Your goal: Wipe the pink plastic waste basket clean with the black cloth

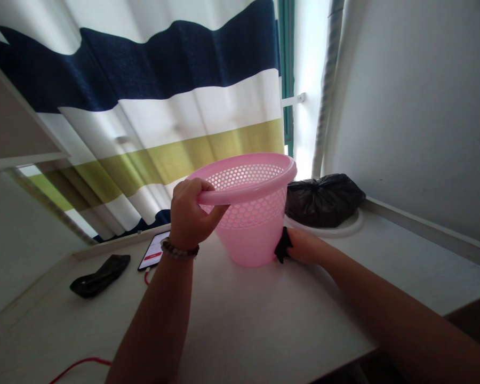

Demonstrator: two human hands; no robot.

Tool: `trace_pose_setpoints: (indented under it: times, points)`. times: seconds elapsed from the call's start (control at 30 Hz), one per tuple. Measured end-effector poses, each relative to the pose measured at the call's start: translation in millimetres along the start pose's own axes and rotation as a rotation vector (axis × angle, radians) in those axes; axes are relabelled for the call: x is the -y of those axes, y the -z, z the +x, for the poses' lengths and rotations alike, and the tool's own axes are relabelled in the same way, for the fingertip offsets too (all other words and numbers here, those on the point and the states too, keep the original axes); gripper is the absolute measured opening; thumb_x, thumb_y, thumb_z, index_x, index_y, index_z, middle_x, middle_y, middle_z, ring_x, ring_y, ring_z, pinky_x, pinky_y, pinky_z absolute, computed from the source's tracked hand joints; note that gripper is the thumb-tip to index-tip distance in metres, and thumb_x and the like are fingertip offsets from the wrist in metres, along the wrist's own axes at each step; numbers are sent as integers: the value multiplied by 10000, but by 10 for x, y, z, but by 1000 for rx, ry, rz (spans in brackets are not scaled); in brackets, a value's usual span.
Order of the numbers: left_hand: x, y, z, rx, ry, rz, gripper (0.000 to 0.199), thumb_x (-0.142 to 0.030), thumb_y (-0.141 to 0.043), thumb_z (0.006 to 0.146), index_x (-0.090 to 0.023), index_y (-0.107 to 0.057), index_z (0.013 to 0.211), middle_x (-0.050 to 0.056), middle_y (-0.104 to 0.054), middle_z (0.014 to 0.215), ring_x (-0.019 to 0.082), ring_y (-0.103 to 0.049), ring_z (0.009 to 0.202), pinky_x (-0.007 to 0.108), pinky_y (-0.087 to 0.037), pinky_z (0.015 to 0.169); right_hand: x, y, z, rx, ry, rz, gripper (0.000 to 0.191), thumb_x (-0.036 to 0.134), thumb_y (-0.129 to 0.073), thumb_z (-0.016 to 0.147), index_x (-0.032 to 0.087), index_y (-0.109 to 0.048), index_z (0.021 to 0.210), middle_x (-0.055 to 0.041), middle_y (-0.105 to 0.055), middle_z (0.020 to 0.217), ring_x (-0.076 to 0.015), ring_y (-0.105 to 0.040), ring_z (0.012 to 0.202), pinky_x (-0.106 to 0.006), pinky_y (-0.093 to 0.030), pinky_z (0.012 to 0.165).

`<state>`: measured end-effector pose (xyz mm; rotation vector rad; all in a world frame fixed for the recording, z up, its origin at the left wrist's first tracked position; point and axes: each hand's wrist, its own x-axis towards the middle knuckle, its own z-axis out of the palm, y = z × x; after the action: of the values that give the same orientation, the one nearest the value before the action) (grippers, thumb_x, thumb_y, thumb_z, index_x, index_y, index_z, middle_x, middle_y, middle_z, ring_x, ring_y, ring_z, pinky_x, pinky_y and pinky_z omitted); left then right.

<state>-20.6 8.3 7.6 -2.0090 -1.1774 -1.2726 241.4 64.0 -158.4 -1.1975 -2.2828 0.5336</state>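
A pink plastic wastebasket (250, 240) with a band of round holes below its rim stands near the middle of the table, tilted slightly. My left hand (194, 210) grips the near left of its rim, thumb outside and fingers over the edge; a beaded bracelet circles that wrist. Low on the basket's right side, my right hand (304, 245) is closed on a bunched black cloth (282, 246), which touches the outer wall. Most of the right fingers are hidden behind the cloth and the basket. I cannot see the basket's floor.
A tied black plastic bag (326, 200) lies on a round white lid-like piece (344, 229) behind right. At left are a folded black item (100, 276) and a phone (154, 250) with a red cable (82, 361). A striped curtain (208, 58) hangs behind; a wall stands at right.
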Motion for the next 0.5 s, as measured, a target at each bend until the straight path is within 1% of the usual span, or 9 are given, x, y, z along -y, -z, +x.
trace_pose_setpoints:
  times: [0.2, 0.37, 0.5]
  points:
    - [3, -1, -8, 0, 2, -3, 305, -449, -641, 681, -192, -488, 738, 3, -540, 722, 159, -490, 725, 314, -391, 724, 12, 16, 6, 17, 22, -31, 437, 128, -549, 644, 239, -600, 1063, -34, -667, 1065, -247, -604, 975, -295, -457, 797]
    - [12, -10, -7, -7, 1, -10, 301, -445, -644, 678, -193, -490, 740, 3, -542, 722, 159, -490, 725, 318, -393, 730, 47, 38, 5, 49, 12, -13, 406, 126, -559, 630, 236, -620, 1017, -31, -676, 1033, -241, -612, 951, -296, -464, 801]
    - [12, -12, -8, -11, 3, -14, 300, -443, -645, 681, -194, -494, 755, 6, -550, 742, 162, -499, 742, 320, -398, 743, 58, 39, 3, 40, 15, -27, 416, 133, -546, 634, 232, -612, 1032, -38, -673, 1044, -240, -613, 952, -298, -466, 795]
